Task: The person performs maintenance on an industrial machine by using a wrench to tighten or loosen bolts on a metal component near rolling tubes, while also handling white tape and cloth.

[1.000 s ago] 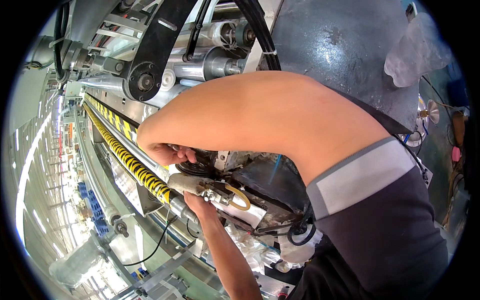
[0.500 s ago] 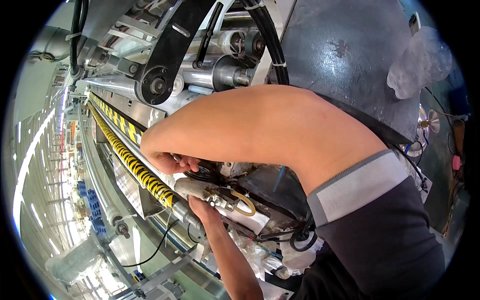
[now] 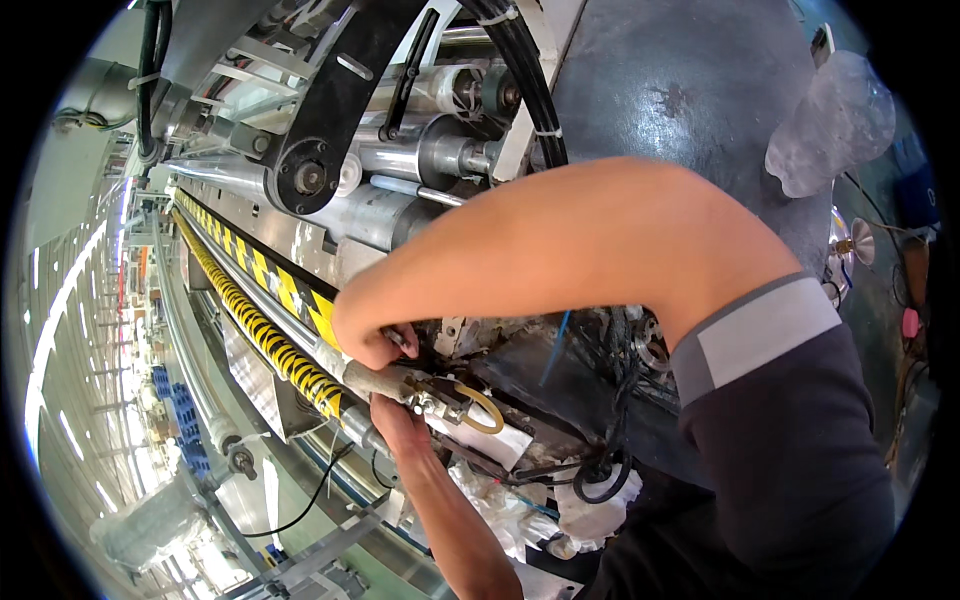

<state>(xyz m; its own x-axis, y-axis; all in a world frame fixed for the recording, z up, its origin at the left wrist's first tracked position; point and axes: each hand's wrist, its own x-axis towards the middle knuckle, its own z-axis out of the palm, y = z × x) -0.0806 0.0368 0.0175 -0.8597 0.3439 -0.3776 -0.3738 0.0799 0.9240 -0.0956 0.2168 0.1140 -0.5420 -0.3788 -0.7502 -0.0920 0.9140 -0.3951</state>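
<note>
My right hand (image 3: 368, 338) reaches across from the right, its fingers pinched on a small dark part (image 3: 402, 341) at the machine's side. Just below it, my left hand (image 3: 393, 417) comes up from the bottom edge and cups a white-wrapped pipe (image 3: 375, 379) from underneath. The pipe ends in a metal fitting (image 3: 442, 396) with a yellow hose loop (image 3: 486, 408). My right forearm hides much of the machine body behind it.
A yellow-and-black spiral hose (image 3: 262, 332) and a striped hazard strip (image 3: 268, 280) run away to the upper left. Steel rollers (image 3: 420, 155) and a black arm (image 3: 335, 110) sit above. Black cables (image 3: 605, 470) and white rags (image 3: 495, 500) hang below. A factory floor lies far down at the left.
Both hands stay at the same spot on the pipe and fitting. The view has shifted a little, so the rollers above show more.
</note>
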